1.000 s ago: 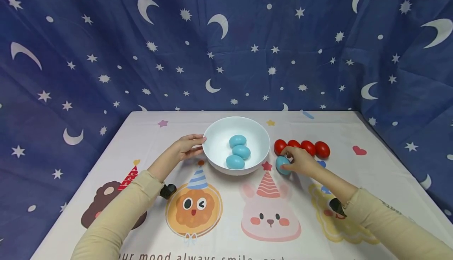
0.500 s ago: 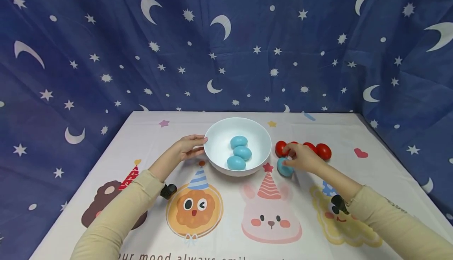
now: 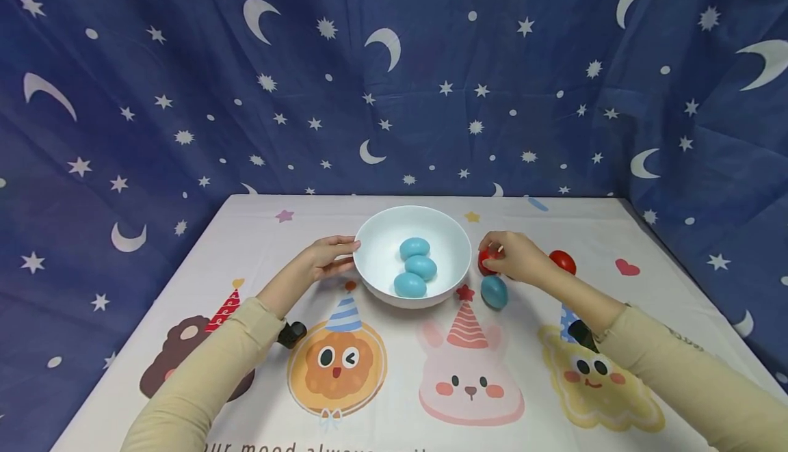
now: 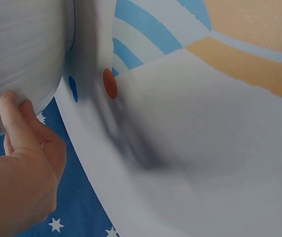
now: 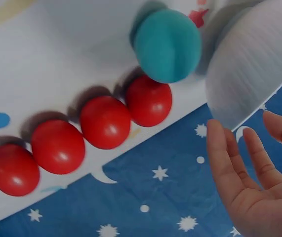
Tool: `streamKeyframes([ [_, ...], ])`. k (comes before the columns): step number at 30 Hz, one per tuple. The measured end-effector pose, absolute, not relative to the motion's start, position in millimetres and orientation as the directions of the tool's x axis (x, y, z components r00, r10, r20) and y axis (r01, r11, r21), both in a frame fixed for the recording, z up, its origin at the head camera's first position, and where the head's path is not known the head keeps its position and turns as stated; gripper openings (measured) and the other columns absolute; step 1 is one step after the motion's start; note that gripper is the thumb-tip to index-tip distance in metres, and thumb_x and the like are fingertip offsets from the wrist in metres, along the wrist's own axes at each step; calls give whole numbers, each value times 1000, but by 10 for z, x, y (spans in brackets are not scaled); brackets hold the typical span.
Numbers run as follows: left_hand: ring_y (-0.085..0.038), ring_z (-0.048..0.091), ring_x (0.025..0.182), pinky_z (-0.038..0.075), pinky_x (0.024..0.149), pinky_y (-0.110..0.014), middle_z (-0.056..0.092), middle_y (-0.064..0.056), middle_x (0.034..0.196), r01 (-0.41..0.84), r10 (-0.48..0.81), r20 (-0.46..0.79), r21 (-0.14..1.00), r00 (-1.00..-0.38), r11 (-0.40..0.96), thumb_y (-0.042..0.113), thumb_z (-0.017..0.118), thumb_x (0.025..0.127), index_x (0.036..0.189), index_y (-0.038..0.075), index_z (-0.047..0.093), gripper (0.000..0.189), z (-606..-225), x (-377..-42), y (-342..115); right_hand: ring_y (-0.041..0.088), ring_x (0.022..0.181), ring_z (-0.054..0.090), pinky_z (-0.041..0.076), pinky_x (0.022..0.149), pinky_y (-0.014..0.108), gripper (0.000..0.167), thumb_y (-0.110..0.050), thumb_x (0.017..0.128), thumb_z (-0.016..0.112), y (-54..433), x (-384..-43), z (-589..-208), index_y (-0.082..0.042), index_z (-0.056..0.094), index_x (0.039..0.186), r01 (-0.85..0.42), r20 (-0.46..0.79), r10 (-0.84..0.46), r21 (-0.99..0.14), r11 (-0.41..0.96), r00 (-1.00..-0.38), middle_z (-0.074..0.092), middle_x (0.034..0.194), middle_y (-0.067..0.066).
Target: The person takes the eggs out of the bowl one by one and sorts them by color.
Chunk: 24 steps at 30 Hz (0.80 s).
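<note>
My left hand point(image 3: 323, 257) holds the left rim of a white bowl point(image 3: 452, 233), its fingers on the outer wall in the left wrist view. Three light-blue eggs point(image 3: 414, 247) lie inside the bowl. Over the right side of the table, my right hand point(image 3: 520, 258) hovers with loosely bent fingers at the red egg point(image 5: 150, 101) closest to the bowl. Nothing is between those fingers in the right wrist view. Another blue egg point(image 3: 494, 292) rests on the cloth just in front of that red egg. The hand hides part of the red row in the head view.
More red eggs point(image 5: 58, 146) continue the row to the right, the end one point(image 3: 563, 261) showing past the right wrist. A white cloth with cartoon prints point(image 3: 470, 387) covers the table. Behind it hangs a dark blue curtain point(image 3: 431, 144) with moons and stars.
My right hand has let go of the blue egg, which now lies on the cloth, and has moved back and slightly left to the nearest red egg. The left hand stays at the bowl.
</note>
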<state>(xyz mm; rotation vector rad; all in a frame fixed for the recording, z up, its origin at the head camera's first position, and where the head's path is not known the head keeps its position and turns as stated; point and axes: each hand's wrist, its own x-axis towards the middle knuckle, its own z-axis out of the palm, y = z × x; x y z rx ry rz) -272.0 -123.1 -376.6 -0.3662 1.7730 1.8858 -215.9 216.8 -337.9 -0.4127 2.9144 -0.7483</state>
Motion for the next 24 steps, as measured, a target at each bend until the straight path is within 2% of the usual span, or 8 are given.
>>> streamKeyframes([
  [2, -9, 60, 76, 60, 71, -14, 49, -6, 114, -541, 187, -530, 841, -827, -10, 13, 59, 94, 135, 6, 45, 44, -3764, -2718, -1232, 25, 77, 59, 62, 63, 29, 23, -4, 82, 68, 2134, -2184, -3344, 2, 64, 104, -257, -24, -305, -477, 841, -952, 63, 97, 20],
  [7, -10, 59, 79, 60, 71, -14, 48, -6, 117, -540, 183, -530, 841, -828, -6, 14, 59, 93, 137, 6, 44, 47, -3770, -2721, -1228, 25, 80, 61, 63, 71, 32, 21, -3, 81, 69, 2044, -2258, -3268, 2, 65, 101, -335, -3, -376, -445, 831, -927, 65, 91, 16],
  [14, -10, 60, 77, 60, 70, -15, 50, -7, 119, -534, 174, -525, 846, -833, -3, 14, 58, 94, 138, 6, 44, 47, -3794, -2719, -1225, 27, 84, 62, 63, 75, 34, 21, -2, 80, 71, 1886, -2354, -3177, 1, 65, 101, -389, -27, -430, -377, 840, -902, 64, 95, 17],
  [21, -9, 60, 76, 60, 69, -14, 48, -6, 117, -545, 167, -535, 838, -828, -19, 13, 59, 93, 136, 7, 46, 45, -3781, -2719, -1230, 26, 85, 56, 61, 70, 28, 18, -4, 80, 72, 1688, -2444, -3164, -3, 66, 97, -413, -65, -456, -329, 849, -887, 63, 91, 15],
  [24, -9, 60, 76, 60, 69, -14, 48, -6, 118, -546, 161, -536, 837, -829, -26, 13, 60, 93, 135, 7, 46, 45, -3789, -2723, -1219, 26, 86, 56, 61, 72, 28, 19, -4, 80, 72, 1626, -2481, -3164, -4, 66, 98, -417, -84, -463, -317, 852, -882, 64, 92, 15],
])
